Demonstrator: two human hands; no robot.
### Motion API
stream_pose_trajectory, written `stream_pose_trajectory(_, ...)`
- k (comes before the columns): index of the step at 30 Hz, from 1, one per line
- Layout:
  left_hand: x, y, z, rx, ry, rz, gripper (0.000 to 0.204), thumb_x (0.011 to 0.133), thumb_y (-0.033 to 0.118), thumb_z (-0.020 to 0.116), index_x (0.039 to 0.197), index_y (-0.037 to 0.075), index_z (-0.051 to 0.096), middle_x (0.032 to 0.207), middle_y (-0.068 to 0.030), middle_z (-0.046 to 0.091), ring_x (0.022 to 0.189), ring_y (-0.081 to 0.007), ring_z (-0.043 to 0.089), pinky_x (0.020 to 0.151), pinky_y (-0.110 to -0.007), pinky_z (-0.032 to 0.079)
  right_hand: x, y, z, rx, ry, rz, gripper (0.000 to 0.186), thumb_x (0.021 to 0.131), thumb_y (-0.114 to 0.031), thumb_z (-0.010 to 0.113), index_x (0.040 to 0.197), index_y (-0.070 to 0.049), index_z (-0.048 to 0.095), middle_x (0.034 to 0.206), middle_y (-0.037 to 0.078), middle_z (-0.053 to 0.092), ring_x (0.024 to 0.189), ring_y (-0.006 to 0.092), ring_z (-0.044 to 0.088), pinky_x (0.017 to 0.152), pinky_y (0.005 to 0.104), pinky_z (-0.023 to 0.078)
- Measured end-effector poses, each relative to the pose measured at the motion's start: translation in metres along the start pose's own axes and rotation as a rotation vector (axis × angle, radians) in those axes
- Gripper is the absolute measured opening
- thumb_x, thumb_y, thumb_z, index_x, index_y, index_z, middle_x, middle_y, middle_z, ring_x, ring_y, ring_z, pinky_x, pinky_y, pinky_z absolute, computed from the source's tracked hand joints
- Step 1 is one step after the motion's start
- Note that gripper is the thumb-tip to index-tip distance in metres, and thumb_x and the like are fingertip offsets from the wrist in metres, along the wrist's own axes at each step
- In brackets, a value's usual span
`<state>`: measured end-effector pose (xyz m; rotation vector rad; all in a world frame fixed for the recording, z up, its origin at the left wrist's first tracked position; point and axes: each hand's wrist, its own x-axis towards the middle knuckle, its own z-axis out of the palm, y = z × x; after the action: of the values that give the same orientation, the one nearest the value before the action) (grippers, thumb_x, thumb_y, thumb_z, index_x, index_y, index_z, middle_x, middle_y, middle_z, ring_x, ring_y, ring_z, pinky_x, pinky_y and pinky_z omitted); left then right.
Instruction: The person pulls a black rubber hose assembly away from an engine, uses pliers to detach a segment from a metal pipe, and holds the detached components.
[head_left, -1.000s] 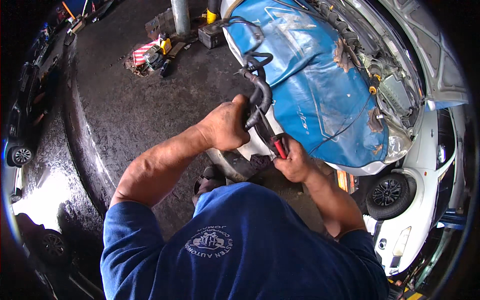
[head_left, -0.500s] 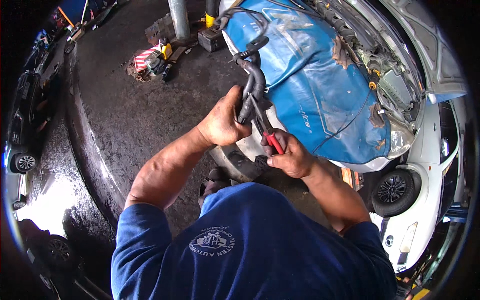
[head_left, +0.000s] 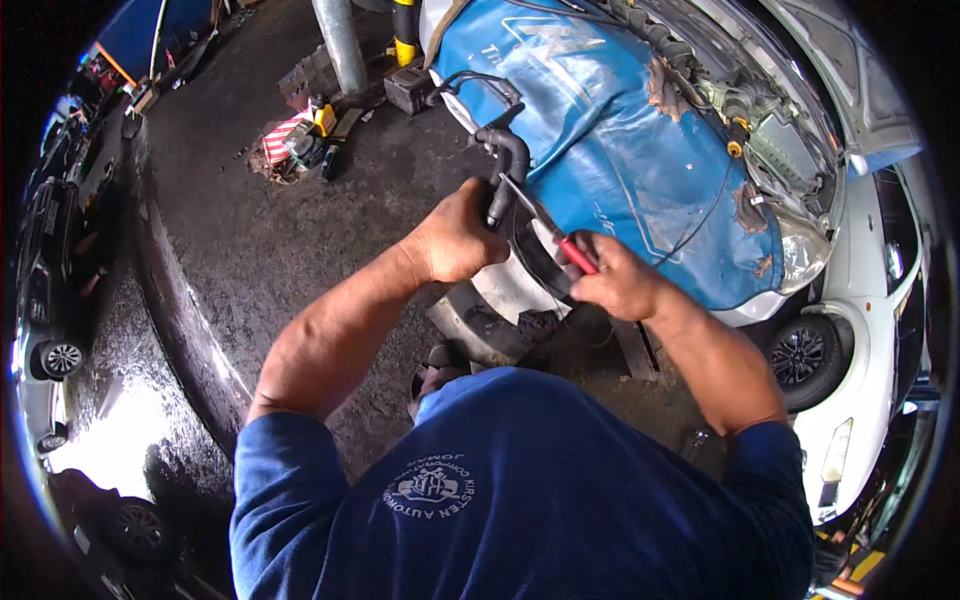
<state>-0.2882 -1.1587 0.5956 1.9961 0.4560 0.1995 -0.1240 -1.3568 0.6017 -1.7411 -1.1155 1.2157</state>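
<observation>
1. Dark, oil-stained concrete floor [head_left: 250,230] of a garage fills the left half of the view; a white car [head_left: 850,290] stands at the right with its hood up, and a blue fender cover [head_left: 640,150] is draped over its front.
2. My left hand [head_left: 455,240] is closed around a black rubber hose [head_left: 505,170], gripping it near its lower end; the hose bends over at the top, just in front of the blue cover's left edge.
3. My right hand [head_left: 620,285] is clenched on red-handled pliers [head_left: 555,235]; the handles are in my fist, and the metal end reaches up-left to the hose, right beside my left fingers.
4. Both hands are close together, over the car's front corner.
5. Far side of the floor: a grey steel post [head_left: 338,45], a small black box [head_left: 408,88] beside it, and a cluttered pile of tools and rags [head_left: 300,140].
6. A front wheel [head_left: 800,350] shows at the right, below my right forearm.
</observation>
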Motion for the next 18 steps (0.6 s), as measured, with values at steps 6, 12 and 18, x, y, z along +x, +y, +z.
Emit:
stream_pose_trajectory(6, 0.004, 0.003, 0.012, -0.479, -0.029, -0.076, 0.054, 0.062, 0.0, 0.069, 0.111, -0.002, 0.047, 0.085, -0.0064, 0.053, 0.071, -0.0161, 0.055, 0.058, -0.029, 0.047, 0.003, -0.015, -0.02, -0.303, -0.097, 0.109, 0.027, 0.075, -0.006, 0.062, 0.1, -0.003, 0.054, 0.089, 0.001, 0.056, 0.081, 0.0135, 0.052, 0.076, 0.0294, 0.044)
stream_pose_trajectory(12, 0.005, -0.005, 0.018, -0.786, -0.072, -0.146, 0.063, 0.062, -0.008, 0.071, 0.119, -0.001, 0.043, 0.083, -0.0058, 0.052, 0.062, -0.014, 0.053, 0.05, -0.026, 0.044, -0.017, -0.039, -0.026, -0.728, -0.131, 0.217, 0.027, 0.073, -0.017, 0.059, 0.089, 0.004, 0.055, 0.083, 0.02, 0.064, 0.08, 0.0331, 0.063, 0.072, 0.0426, 0.047)
stream_pose_trajectory(18, 0.006, 0.007, 0.022, -0.693, -0.093, -0.086, 0.07, 0.061, -0.009, 0.07, 0.124, -0.004, 0.041, 0.089, -0.006, 0.052, 0.067, -0.0144, 0.054, 0.055, -0.026, 0.045, -0.033, -0.048, -0.019, -0.831, -0.125, 0.155, 0.034, 0.071, -0.013, 0.057, 0.099, 0.005, 0.052, 0.098, 0.021, 0.058, 0.091, 0.0364, 0.059, 0.08, 0.0427, 0.046)
